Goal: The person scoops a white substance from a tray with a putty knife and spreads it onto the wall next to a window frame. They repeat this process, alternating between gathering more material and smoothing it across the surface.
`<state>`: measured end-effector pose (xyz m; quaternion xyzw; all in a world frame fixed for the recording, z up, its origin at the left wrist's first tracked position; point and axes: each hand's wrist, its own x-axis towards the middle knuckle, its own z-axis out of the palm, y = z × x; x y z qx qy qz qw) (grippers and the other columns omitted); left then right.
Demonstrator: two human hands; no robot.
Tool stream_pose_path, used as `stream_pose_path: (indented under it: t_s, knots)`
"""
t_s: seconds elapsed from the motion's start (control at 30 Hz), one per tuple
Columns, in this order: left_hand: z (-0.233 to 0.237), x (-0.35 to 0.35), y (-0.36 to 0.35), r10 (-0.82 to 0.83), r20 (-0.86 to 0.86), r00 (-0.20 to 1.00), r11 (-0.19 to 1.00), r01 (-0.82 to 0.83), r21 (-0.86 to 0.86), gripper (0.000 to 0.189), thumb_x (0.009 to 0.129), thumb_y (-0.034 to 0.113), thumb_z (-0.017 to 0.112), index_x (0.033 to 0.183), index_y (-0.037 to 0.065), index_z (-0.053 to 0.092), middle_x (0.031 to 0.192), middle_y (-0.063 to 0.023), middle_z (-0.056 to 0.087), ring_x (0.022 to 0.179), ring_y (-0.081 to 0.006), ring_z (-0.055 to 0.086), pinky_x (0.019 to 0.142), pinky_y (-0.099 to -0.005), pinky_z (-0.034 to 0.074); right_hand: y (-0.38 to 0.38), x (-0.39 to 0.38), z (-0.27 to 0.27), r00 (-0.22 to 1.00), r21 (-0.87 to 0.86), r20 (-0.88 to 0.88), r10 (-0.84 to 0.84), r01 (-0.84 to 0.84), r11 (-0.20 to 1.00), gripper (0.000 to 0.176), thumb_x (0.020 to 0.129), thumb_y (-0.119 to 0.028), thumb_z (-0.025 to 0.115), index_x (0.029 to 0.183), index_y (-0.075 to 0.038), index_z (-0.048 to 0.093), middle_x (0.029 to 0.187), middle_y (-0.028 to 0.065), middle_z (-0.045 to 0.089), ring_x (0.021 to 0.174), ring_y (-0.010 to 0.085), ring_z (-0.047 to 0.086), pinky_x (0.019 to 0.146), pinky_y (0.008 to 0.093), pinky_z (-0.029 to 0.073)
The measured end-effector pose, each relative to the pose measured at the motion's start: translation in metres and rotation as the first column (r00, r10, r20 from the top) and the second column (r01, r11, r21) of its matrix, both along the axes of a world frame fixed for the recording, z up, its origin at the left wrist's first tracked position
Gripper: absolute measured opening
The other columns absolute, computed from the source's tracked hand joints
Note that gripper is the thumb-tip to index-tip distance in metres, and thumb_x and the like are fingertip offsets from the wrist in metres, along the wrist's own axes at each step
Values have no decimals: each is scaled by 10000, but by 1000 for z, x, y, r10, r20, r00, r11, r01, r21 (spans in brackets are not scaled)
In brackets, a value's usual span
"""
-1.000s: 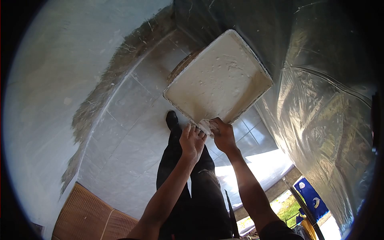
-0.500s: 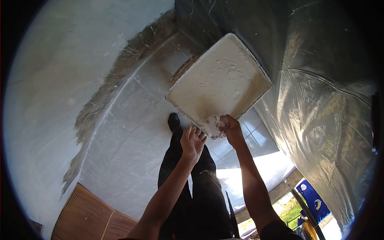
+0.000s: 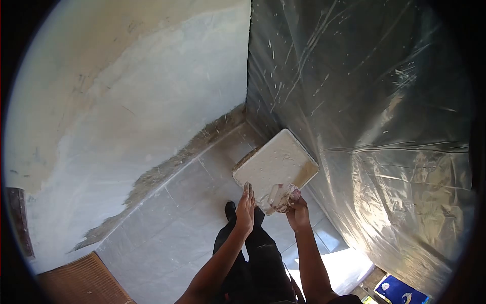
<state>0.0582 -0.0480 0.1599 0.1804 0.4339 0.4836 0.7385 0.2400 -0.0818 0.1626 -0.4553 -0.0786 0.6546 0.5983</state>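
My right hand point(image 3: 299, 213) grips a pale, seemingly translucent scoop-like piece point(image 3: 279, 197) smeared with white plaster; its exact kind is hard to make out. To its left, my left hand point(image 3: 245, 215) is open, fingers stretched upward and whitened at the tips, with nothing in it. Both hands are in front of my body, the held piece overlapping the near corner of a rectangular tub point(image 3: 307, 172) in view. Wet white plaster point(image 3: 273, 159) covers much of the tub's inside.
On the left rises a wall point(image 3: 167, 86) with a pale coat and a rough grey strip along its foot. Plastic sheeting point(image 3: 364, 101) hangs at the right. Grey tiled floor point(image 3: 172, 218) lies below, with a brown woven panel point(image 3: 88, 278) at lower left.
My view has tilted up, showing more wall and sheeting. Both hands have risen from the tub's near edge, the right one still holding the scoop-like piece; my left fingers have straightened.
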Motion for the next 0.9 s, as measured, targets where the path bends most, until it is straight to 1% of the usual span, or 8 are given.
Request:
stream_pose_path:
  t_s: [0.07, 0.23, 0.47, 0.5, 0.57, 0.63, 0.77, 0.9]
  knots:
    - [27, -9, 9, 36, 38, 999, 999, -37, 35, 742, 1060, 445, 358, 1612, 5, 130, 1702, -159, 94, 1576, -297, 69, 1265, -430, 22, 9, -11, 29, 1000, 12, -16, -24, 24, 1000, 598, 824, 40, 453, 1420, 86, 432, 1364, 199, 576, 1257, 333, 588, 1078, 467, 481]
    - [101, -52, 32, 178, 48, 983, 952, -185, 244, 722, 1067, 452, 375, 1601, 4, 187, 1689, -166, 154, 1567, -310, 127, 1265, -437, 58, 43, -57, 102, 979, 251, -152, 139, -98, 963, 614, 815, -30, 565, 1419, 25, 469, 1320, 150, 618, 1195, 299, 627, 1047, 466, 502]
    - [190, -177, 46, 426, 27, 904, 747, -369, 553, 645, 1096, 388, 376, 1572, -24, 235, 1656, -182, 234, 1549, -297, 200, 1263, -428, 139, 97, -174, 167, 904, 479, -178, 389, -266, 837, 590, 855, -13, 561, 1429, 43, 437, 1366, 191, 581, 1255, 340, 594, 1067, 489, 494]
    - [201, -200, 45, 479, -15, 878, 697, -370, 615, 628, 1095, 365, 379, 1568, -26, 244, 1653, -183, 242, 1549, -294, 201, 1262, -424, 141, 102, -197, 182, 899, 499, -159, 409, -285, 819, 634, 827, -32, 623, 1431, 38, 443, 1371, 175, 583, 1240, 328, 608, 1066, 466, 497]
    - [221, -246, 39, 554, -47, 831, 622, -376, 686, 612, 1094, 342, 383, 1563, -28, 252, 1650, -184, 249, 1549, -291, 202, 1260, -419, 144, 114, -241, 201, 880, 566, -127, 457, -315, 762, 621, 835, -20, 616, 1428, 46, 439, 1368, 180, 582, 1243, 332, 606, 1065, 469, 499]
    - [246, -298, 33, 642, -74, 763, 497, -341, 798, 539, 1064, 211, 413, 1543, -15, 311, 1640, -183, 284, 1550, -296, 196, 1257, -422, 115, 122, -287, 219, 871, 595, -117, 477, -323, 736, 578, 869, 10, 582, 1423, 65, 428, 1361, 194, 580, 1239, 339, 605, 1062, 477, 507]
    - [315, -394, 12, 761, -99, 641, 287, -195, 938, 562, 1062, 242, 402, 1543, -27, 291, 1645, -220, 247, 1551, -332, 177, 1258, -455, 109, 125, -390, 279, 860, 656, -59, 507, -349, 669, 505, 908, 50, 526, 1407, 75, 449, 1361, 186, 580, 1232, 312, 605, 1060, 467, 508]
    - [368, -488, -2, 856, -123, 503, 168, -45, 985, 556, 1045, 198, 411, 1540, -28, 294, 1651, -208, 242, 1555, -325, 170, 1259, -458, 96, 123, -483, 358, 861, 775, 6, 509, -325, 541, 455, 923, 104, 498, 1376, 69, 517, 1367, 170, 584, 1209, 259, 612, 990, 418, 532]
